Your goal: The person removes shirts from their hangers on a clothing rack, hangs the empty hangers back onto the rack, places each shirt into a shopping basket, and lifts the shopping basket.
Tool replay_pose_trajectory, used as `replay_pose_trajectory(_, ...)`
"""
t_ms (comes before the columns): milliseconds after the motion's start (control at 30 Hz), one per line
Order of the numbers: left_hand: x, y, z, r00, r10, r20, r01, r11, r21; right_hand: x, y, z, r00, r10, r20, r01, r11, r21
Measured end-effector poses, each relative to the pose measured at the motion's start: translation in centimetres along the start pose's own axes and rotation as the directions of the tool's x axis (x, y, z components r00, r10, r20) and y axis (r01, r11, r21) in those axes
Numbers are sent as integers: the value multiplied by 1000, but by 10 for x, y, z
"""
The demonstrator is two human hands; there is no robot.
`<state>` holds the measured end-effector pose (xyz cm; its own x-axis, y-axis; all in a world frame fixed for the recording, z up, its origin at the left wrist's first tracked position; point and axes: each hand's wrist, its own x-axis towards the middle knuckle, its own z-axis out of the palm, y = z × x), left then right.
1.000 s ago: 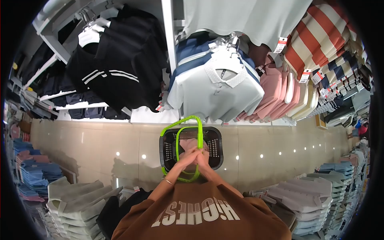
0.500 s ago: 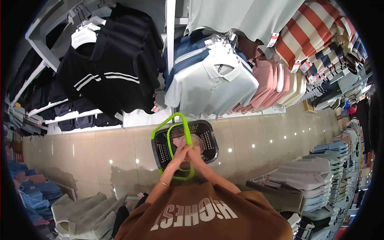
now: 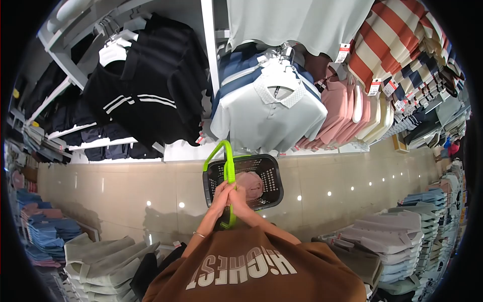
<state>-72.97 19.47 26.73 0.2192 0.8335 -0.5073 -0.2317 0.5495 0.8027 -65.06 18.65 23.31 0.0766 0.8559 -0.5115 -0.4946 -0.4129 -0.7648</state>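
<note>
Both of my hands are on the bright green handles [image 3: 230, 168] of a black shopping basket [image 3: 274, 183]. My left hand [image 3: 220, 195], with a thin bracelet on its wrist, is closed round the handles from the left. From the right, my right hand [image 3: 238, 195] is closed round them close beside it. The handles stand up nearly together, and the perforated basket hangs or rests below; which, I cannot tell. A folded pink cloth item [image 3: 250, 184] lies inside it, partly hidden by my right hand.
Ahead hang black polo shirts [image 3: 146, 85], light grey polo shirts [image 3: 274, 118], pink shirts [image 3: 334, 110] and striped shirts [image 3: 380, 43]. Shiny floor tiles [image 3: 121, 186] run between the racks. Folded clothes [image 3: 390, 231] are stacked at right; blue garments [image 3: 50, 229] lie at left.
The two green handles, apart before, are now nearly together. The basket has shifted right in view, turned a little, and shows more of the pink item.
</note>
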Motion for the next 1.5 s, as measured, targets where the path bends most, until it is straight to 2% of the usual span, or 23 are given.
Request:
replay_pose_trajectory(100, 1, 5, 7, 999, 35, -2, -34, 999, 38, -3, -10, 3, 997, -43, -61, 39, 998, -56)
replay_pose_trajectory(200, 5, 9, 15, 997, 74, -23, -72, 994, 76, -3, -21, 4, 993, -93, -67, 92, 995, -27)
replay_pose_trajectory(333, 14, 9, 22, 995, 89, -51, -85, 994, 68, 11, -30, -4, 996, -89, -16, 87, 991, -98)
replay_pose_trajectory(467, 20, 21, 35, 989, 122, -83, -121, 993, 13, 26, -46, -10, 992, -56, 114, 71, 989, -128)
replay_pose_trajectory(567, 25, 23, 31, 981, 168, -94, -172, 985, -32, 36, -41, -7, 962, -211, 172, 246, 945, -214)
replay_pose_trajectory(633, 32, 21, 18, 974, 213, -80, -221, 971, -97, 36, -53, -4, 944, -98, 314, 196, 934, -300)
replay_pose_trajectory(667, 32, 26, 14, 969, 190, -160, -206, 974, -93, 31, -64, 2, 931, -29, 363, 160, 928, -337)
replay_pose_trajectory(733, 32, 37, -5, 981, 149, -126, -147, 989, 20, 32, -65, 9, 864, 109, 492, 102, 918, -382)
replay_pose_trajectory(833, 35, 42, -32, 985, 96, -145, -74, 986, 151, 41, -37, 17, 792, 165, 587, 227, 814, -535)
replay_pose_trajectory(867, 34, 47, -37, 983, 71, -167, -40, 982, 184, 51, -17, 19, 734, 51, 678, 451, 709, -542)
replay_pose_trajectory(900, 34, 50, -43, 981, 47, -189, -5, 976, 217, 49, -11, 26, 728, 94, 679, 413, 731, -543)
replay_pose_trajectory(967, 39, 47, -59, 974, 91, -209, -30, 961, 275, 46, -3, 38, 713, 176, 679, 329, 771, -545)
replay_pose_trajectory(1000, 40, 49, -64, 969, 102, -225, -29, 951, 309, 31, -23, 48, 736, 226, 638, 194, 832, -519)
replay_pose_trajectory(1067, 40, 52, -74, 960, 120, -251, -34, 946, 324, 27, -27, 60, 724, 231, 650, 172, 852, -494)
replay_pose_trajectory(1200, 40, 54, -101, 941, 180, -288, -97, 955, 282, 45, -4, 83, 667, 256, 699, 200, 843, -499)
replay_pose_trajectory(1267, 42, 51, -120, 918, 254, -303, -163, 941, 296, 54, 14, 96, 628, 314, 712, 236, 795, -559)
replay_pose_trajectory(1333, 38, 50, -141, 908, 258, -329, -155, 939, 308, 49, 10, 112, 609, 364, 705, 242, 761, -602)
replay_pose_trajectory(1433, 26, 51, -167, 890, 242, -385, -135, 949, 284, 50, 29, 134, 508, 396, 765, 273, 768, -580)
replay_pose_trajectory(1500, 18, 54, -183, 869, 217, -445, -101, 958, 268, 48, 40, 148, 509, 410, 757, 253, 769, -587)
